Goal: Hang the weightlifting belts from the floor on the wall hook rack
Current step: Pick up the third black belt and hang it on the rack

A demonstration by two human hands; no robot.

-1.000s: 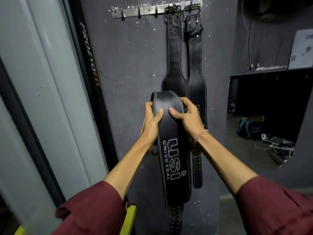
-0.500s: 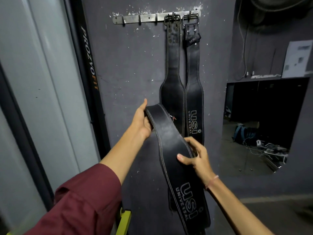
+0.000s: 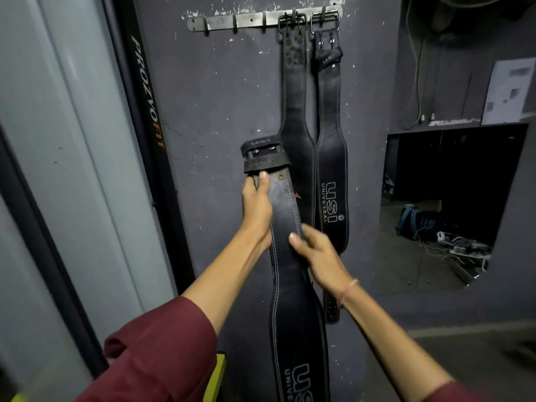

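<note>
Gripping belt under its buckle with left hand, right hand clamped lower; holding it upright below hook rack; probably stiff, weighty leather; best lifted by the buckle.

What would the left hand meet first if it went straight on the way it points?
The left hand points up along the held belt, whose buckle end leads. Beyond that, it would probably meet bare wall below the hook rack; depth is unclear.
</note>
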